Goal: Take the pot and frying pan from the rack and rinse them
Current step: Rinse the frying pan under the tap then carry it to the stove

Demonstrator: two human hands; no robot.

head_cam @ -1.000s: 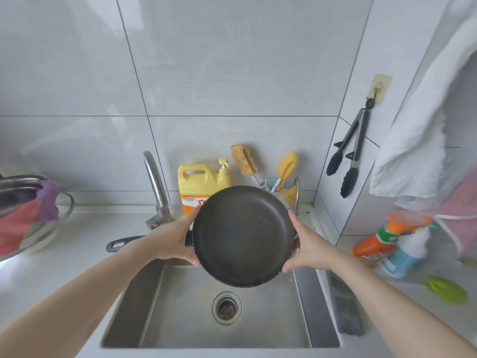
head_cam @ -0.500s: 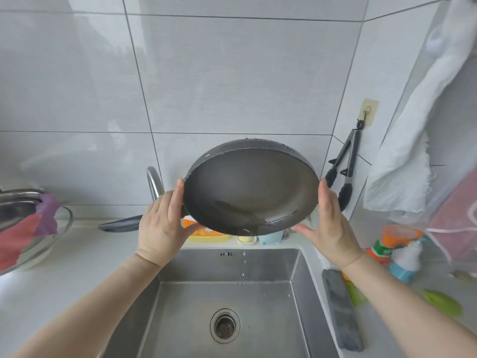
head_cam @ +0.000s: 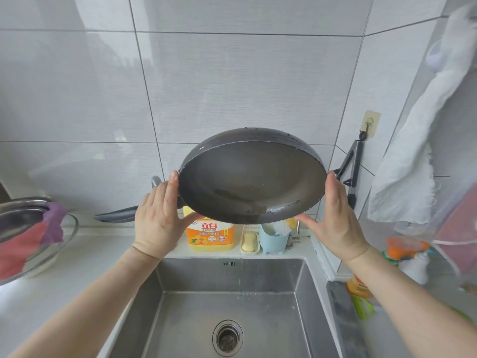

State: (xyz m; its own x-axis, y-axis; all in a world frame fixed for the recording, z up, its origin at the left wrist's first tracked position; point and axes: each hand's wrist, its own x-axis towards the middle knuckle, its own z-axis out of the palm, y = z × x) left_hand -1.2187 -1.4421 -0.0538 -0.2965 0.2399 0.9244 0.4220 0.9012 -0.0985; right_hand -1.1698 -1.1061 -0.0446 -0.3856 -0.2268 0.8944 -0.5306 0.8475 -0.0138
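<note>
Both hands (head_cam: 161, 223) tilt wet, dark frying pan (head_cam: 251, 180)

White counter (head_cam: 77, 275) carries detergent bottle (head_cam: 210, 233), blue holder (head_cam: 273, 240).

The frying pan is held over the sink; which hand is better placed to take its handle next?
Left. The handle sticks out leftward just behind the left hand. The right hand presses the opposite rim of the frying pan, far from it.

Head view, down over sink (head_cam: 296, 293)
</note>
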